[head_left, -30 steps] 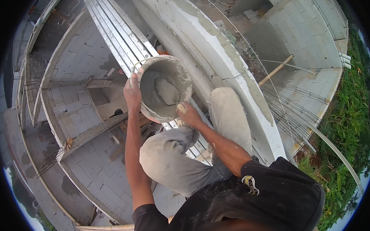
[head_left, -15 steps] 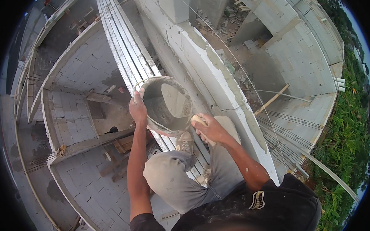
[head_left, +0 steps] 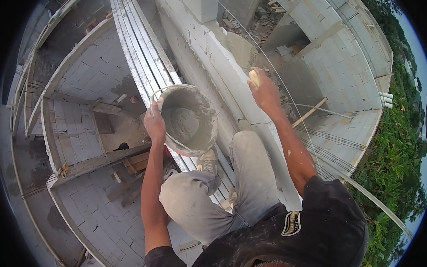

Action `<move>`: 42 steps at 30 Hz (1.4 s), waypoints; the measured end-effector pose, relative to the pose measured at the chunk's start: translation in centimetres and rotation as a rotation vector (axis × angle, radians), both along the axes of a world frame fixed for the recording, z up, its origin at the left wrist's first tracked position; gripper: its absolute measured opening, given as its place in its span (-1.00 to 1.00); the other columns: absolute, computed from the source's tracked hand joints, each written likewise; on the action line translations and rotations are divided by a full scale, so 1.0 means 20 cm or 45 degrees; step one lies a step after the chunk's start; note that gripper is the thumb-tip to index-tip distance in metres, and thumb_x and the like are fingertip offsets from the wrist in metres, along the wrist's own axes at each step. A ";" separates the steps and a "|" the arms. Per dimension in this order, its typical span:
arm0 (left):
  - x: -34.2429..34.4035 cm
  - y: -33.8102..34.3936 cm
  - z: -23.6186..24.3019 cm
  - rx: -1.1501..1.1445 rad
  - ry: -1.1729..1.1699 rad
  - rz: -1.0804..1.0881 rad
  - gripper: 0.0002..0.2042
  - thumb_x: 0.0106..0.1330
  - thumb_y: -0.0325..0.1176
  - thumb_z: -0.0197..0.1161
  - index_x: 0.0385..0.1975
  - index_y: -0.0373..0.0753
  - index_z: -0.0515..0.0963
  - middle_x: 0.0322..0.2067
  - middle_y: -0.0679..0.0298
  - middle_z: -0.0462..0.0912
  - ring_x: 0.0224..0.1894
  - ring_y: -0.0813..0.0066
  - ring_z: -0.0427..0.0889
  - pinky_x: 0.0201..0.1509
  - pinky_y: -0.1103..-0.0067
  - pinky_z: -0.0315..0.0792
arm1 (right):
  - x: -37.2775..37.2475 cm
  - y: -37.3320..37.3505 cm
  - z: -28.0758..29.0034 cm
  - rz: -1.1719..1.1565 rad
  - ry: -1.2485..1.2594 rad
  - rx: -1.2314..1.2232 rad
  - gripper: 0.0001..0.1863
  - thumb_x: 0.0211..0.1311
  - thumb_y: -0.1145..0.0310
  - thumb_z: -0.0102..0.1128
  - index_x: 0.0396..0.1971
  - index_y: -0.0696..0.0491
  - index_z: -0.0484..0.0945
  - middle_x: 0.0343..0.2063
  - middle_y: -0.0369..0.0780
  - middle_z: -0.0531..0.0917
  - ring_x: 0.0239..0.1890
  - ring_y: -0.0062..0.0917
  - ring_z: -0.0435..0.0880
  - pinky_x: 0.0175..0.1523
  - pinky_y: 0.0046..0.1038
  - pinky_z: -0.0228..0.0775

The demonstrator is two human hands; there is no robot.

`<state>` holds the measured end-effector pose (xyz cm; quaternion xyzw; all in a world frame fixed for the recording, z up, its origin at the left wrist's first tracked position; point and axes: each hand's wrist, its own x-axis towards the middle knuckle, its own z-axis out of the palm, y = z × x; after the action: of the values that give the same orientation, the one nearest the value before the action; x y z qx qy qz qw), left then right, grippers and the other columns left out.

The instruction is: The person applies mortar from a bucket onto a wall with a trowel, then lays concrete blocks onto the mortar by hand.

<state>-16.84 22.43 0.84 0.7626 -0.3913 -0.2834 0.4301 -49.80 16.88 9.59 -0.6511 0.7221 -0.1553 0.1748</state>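
Note:
My left hand grips the rim of a mortar-smeared bucket, tilted so that its mouth faces me. Wet grey mortar lies inside it. Out to the right, my right hand is closed round the pale wooden handle of a trowel. Its broad blade, coated in grey mortar, is over the top of the block wall, near an upright block. Whether the blade touches the wall top I cannot tell.
Long silvery metal bars run under the bucket and my feet. A taut string stretches along the wall's right side. Deep block-walled rooms drop away on both sides. Thin rebar juts out at right, and a wooden prop leans there.
My right hand has swung the trowel up and right, out of the bucket and over to the wall top. The bucket, still in my left hand, has shifted slightly left.

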 end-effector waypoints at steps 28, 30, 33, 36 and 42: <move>-0.03 0.00 0.03 0.109 0.027 -0.114 -0.48 0.50 -0.01 -0.08 -0.05 -0.42 0.58 -0.28 0.13 0.65 -0.21 0.36 0.57 -0.03 0.43 0.39 | -0.24 0.63 0.13 -0.152 0.129 -0.017 -0.44 0.23 0.30 0.23 0.26 -0.17 0.35 -0.22 -0.12 0.60 -0.12 -0.20 0.61 -0.05 -0.20 0.46; -0.04 -0.01 0.00 0.090 0.058 -0.157 -0.49 0.50 -0.02 -0.09 -0.03 -0.41 0.57 -0.26 0.13 0.65 -0.19 0.37 0.58 -0.04 0.43 0.41 | -0.28 0.74 0.11 -0.207 0.143 0.000 -0.43 0.22 0.31 0.23 0.25 -0.18 0.36 -0.21 -0.14 0.59 -0.12 -0.21 0.61 -0.05 -0.21 0.46; -0.04 0.03 0.09 0.090 0.174 -0.179 -0.50 0.51 -0.03 -0.10 0.01 -0.38 0.56 -0.22 0.16 0.66 -0.20 0.42 0.61 -0.10 0.46 0.48 | -0.36 1.02 0.14 -0.254 0.130 0.055 -0.43 0.20 0.33 0.25 0.25 -0.20 0.38 -0.19 -0.17 0.59 -0.12 -0.23 0.60 -0.05 -0.23 0.46; -0.06 0.00 0.08 0.068 0.233 -0.147 -0.51 0.52 -0.04 -0.12 0.01 -0.37 0.57 -0.21 0.20 0.66 -0.25 0.47 0.62 -0.14 0.49 0.51 | -0.49 1.24 0.13 -0.273 0.097 0.029 -0.44 0.18 0.37 0.26 0.22 -0.16 0.40 -0.14 -0.15 0.59 -0.08 -0.20 0.59 -0.03 -0.25 0.46; -0.05 -0.04 0.05 0.100 0.180 -0.215 -0.51 0.52 -0.05 -0.12 -0.01 -0.38 0.57 -0.20 0.19 0.68 -0.21 0.46 0.65 -0.11 0.52 0.51 | -0.60 1.68 0.18 -0.282 0.198 0.069 -0.43 0.11 0.42 0.30 0.19 -0.11 0.43 -0.22 -0.15 0.59 -0.15 -0.21 0.60 -0.10 -0.28 0.48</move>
<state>-17.77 21.57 1.84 0.7213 -0.4114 -0.3868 0.4010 -61.77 50.54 13.21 -0.5725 0.8049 -0.1032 0.1175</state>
